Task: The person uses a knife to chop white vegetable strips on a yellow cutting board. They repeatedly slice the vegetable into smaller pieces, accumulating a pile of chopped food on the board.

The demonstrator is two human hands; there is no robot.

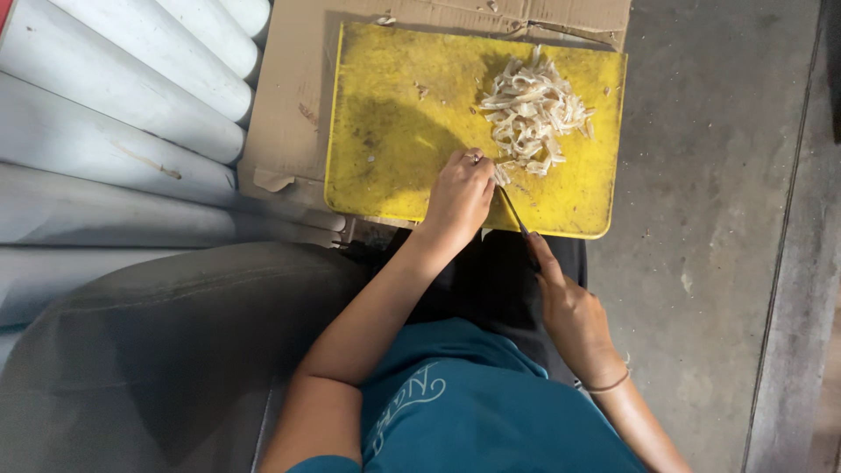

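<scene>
view from above: a person is sitting over a yellow cutting board (394, 131) that is lying on a flattened sheet of cardboard (293, 96) on the concrete floor (710, 175). a heap of pale, cream-coloured strips (532, 109) is lying on the far right part of the board; the strips are thin, short, uneven in length and tangled loosely together, with a few stray bits scattered at the heap's edges. the board's surface is showing dark stains and scuffs, mostly on its left half. the left hand (458, 200) is resting at the near edge of the heap, its fingers curled and pressing down on a small piece just beside the pile. the right hand (571, 314) is closing around the handle of a knife (512, 210), whose narrow blade is pointing away toward the heap, its tip lying just beside the left hand's fingers. the two hands are staying apart. white ribbed panels (114, 131) are lying at the left of the cardboard.
</scene>
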